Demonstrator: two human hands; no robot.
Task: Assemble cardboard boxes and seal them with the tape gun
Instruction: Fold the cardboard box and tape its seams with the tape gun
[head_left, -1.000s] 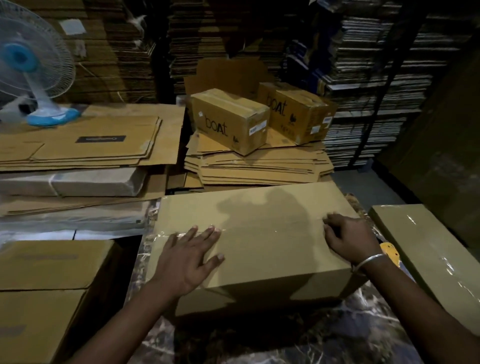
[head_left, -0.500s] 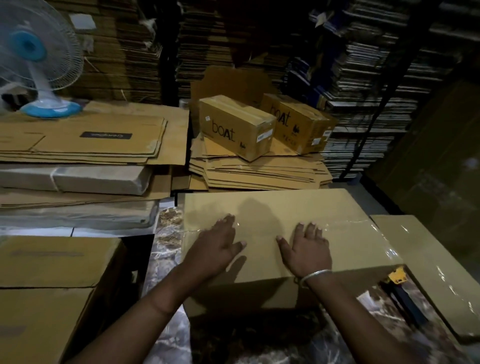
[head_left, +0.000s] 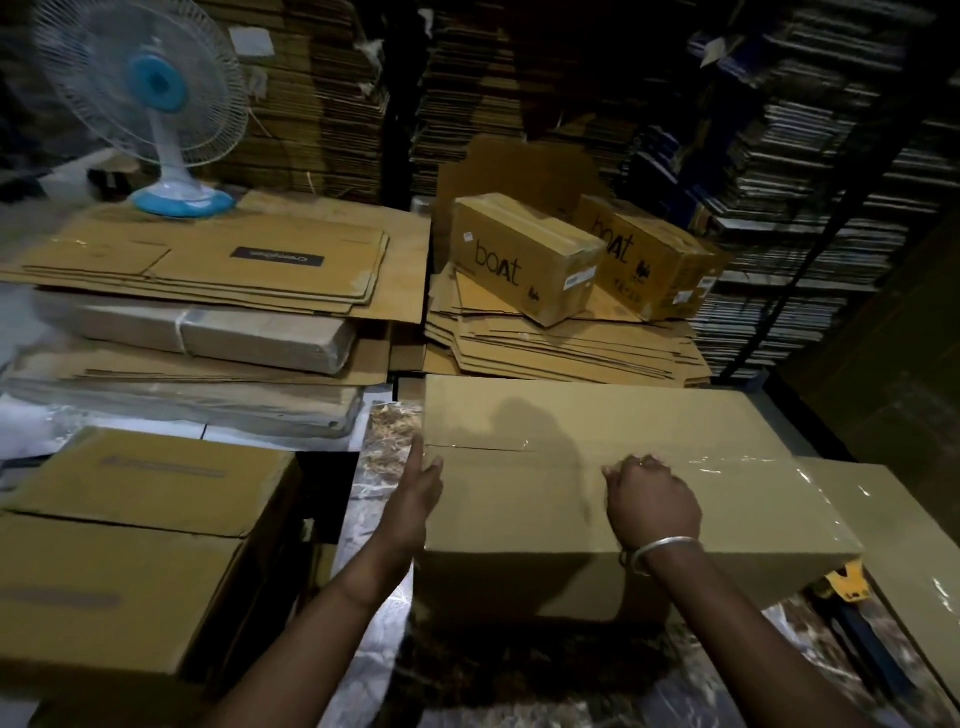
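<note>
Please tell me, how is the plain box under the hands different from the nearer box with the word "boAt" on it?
The plain box has no print; the boAt box carries black lettering and a small white label. The plain box lies flat on the table under both hands; the boAt box rests tilted on a stack of flat cardboard, untouched. The plain box looks larger, though it is nearer. Both are brown, closed and taped along the top.

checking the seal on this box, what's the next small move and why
Probably slide the right hand leftward along the tape toward the left hand at the box edge: the seam there looks slightly open and less pressed.
</note>
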